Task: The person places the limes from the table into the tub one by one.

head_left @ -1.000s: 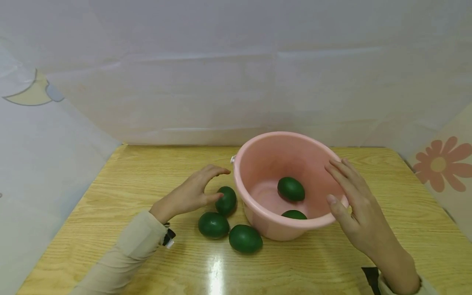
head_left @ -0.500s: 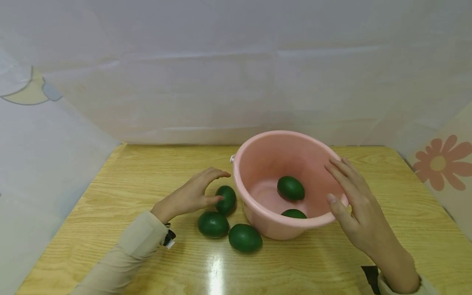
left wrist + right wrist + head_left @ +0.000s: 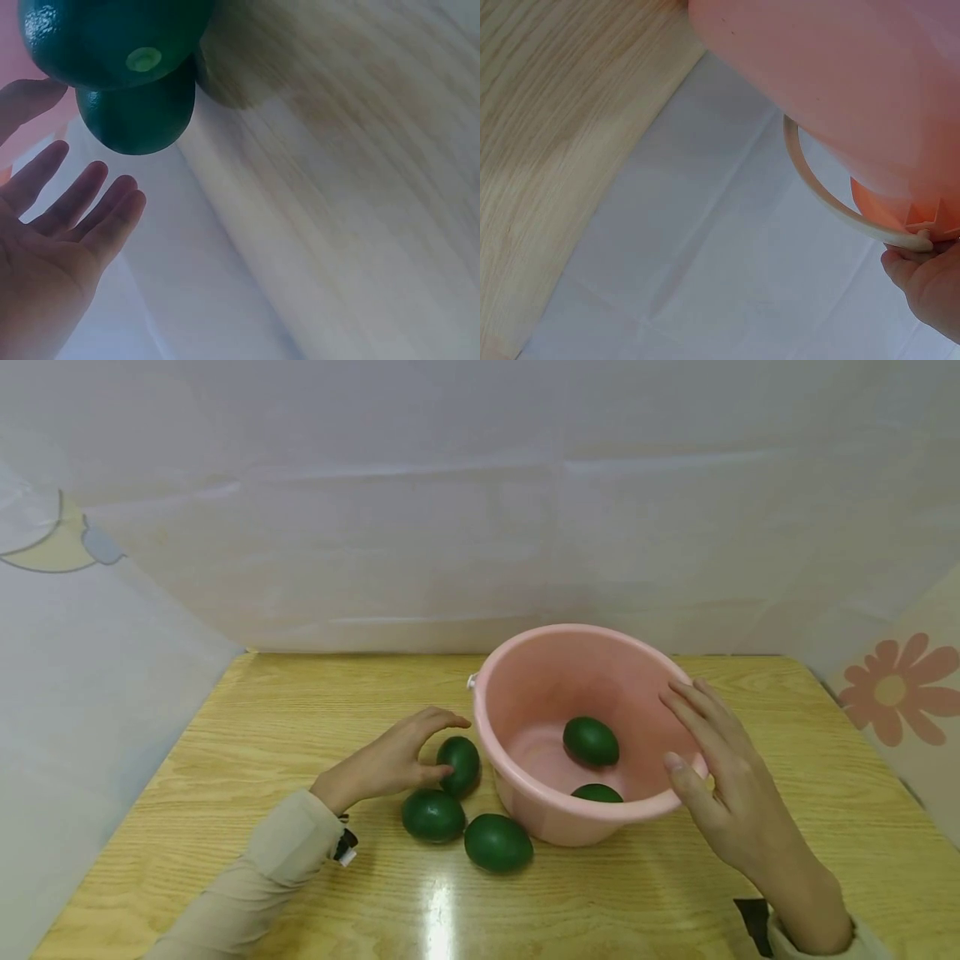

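The green ovoid [image 3: 458, 764] stands just left of the pink bucket [image 3: 558, 820], on the wooden table [image 3: 600, 902], with the left hand [image 3: 393, 758] about it: fingers apart and arched, thumb at its near side, perhaps touching. Over the last second that hand has dipped slightly, its fingertips coming lower round the ovoid; I judge that the gap is narrowing and no grip is made yet. The bucket and the right hand [image 3: 738, 793] look unmoved. That hand rests over the bucket's right rim, its visible fingers long and spread; whether the hidden ones fold beneath, I can't tell. Two more ovoids [image 3: 498, 843] lie at the bucket's front left, one near its wall, one farther out. Another pair [image 3: 591, 741] sits inside the bucket, the nearer partly hidden by its front rim. Behind the bucket hangs a pale sheet [image 3: 375, 543].
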The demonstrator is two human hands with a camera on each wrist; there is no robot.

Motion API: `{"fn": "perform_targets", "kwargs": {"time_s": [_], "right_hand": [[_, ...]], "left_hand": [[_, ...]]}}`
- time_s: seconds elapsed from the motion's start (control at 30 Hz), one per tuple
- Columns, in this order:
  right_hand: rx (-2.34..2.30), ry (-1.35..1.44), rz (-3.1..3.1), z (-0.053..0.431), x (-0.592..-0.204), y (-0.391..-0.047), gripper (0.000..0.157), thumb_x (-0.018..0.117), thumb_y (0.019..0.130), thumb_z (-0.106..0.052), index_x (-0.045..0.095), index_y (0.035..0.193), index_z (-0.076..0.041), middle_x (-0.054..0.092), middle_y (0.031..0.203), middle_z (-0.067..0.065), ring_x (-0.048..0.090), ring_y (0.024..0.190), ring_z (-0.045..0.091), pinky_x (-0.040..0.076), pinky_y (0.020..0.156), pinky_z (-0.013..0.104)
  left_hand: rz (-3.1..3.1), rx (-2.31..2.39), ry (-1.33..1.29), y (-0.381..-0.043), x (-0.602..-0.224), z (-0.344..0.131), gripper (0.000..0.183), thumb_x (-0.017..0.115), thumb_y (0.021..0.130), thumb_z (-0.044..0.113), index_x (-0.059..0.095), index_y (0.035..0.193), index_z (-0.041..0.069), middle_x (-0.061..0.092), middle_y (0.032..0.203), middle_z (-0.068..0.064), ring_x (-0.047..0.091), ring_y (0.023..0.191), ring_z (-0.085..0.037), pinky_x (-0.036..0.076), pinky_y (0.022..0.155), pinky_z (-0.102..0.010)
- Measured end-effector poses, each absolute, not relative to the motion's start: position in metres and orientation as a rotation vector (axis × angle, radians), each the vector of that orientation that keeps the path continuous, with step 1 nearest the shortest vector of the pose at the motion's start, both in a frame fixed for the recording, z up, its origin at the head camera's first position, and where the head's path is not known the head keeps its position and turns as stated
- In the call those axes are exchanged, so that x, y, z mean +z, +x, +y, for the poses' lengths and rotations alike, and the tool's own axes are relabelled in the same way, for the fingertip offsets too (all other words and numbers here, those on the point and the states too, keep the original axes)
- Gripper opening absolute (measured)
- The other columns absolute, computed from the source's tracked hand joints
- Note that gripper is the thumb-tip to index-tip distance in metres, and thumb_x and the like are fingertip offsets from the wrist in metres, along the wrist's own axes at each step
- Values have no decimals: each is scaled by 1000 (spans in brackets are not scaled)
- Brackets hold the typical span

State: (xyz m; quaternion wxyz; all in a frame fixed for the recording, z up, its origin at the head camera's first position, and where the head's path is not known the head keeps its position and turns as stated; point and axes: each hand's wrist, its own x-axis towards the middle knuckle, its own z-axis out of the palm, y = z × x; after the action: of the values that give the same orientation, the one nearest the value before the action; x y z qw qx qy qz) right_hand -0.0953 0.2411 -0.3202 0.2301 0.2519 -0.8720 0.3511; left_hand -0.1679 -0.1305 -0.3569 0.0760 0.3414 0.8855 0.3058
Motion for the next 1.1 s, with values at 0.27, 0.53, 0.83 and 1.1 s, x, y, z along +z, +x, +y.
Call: {"fn": "perform_targets", "kwargs": {"time_s": [0.27, 0.53, 0.83, 1.1], "right_hand": [[970, 688, -2404, 241, -320, -95, 54, 55, 95, -8, 45, 148, -4, 39, 155, 17, 17, 154, 21, 13, 124, 25], [969, 677, -2407, 241, -320, -94, 54, 55, 94, -7, 45, 148, -5, 39, 155, 18, 17, 154, 20, 13, 123, 24], [972, 675, -2409, 241, -320, -94, 55, 55, 94, -7, 45, 148, -6, 39, 155, 18, 17, 154, 20, 13, 124, 26], [976, 669, -2414, 241, -320, -94, 56, 55, 94, -7, 45, 149, -6, 39, 156, 17, 16, 154, 19, 13, 124, 27]], "left_hand": [[2627, 914, 1043, -168, -361, -131, 57, 74, 88, 13, 52, 140, 7, 53, 141, -12, 49, 134, -31, 43, 110, -51], [2605, 907, 1051, -169, -363, -129, 57, 75, 87, 13, 53, 139, 6, 53, 142, -11, 48, 136, -31, 42, 112, -51], [2556, 911, 1005, -169, -364, -128, 57, 74, 88, 13, 52, 140, 5, 52, 145, -11, 45, 139, -30, 38, 115, -49], [2537, 903, 962, -170, -367, -128, 49, 71, 90, 15, 57, 136, 8, 54, 142, -9, 49, 135, -28, 40, 114, -49]]}}
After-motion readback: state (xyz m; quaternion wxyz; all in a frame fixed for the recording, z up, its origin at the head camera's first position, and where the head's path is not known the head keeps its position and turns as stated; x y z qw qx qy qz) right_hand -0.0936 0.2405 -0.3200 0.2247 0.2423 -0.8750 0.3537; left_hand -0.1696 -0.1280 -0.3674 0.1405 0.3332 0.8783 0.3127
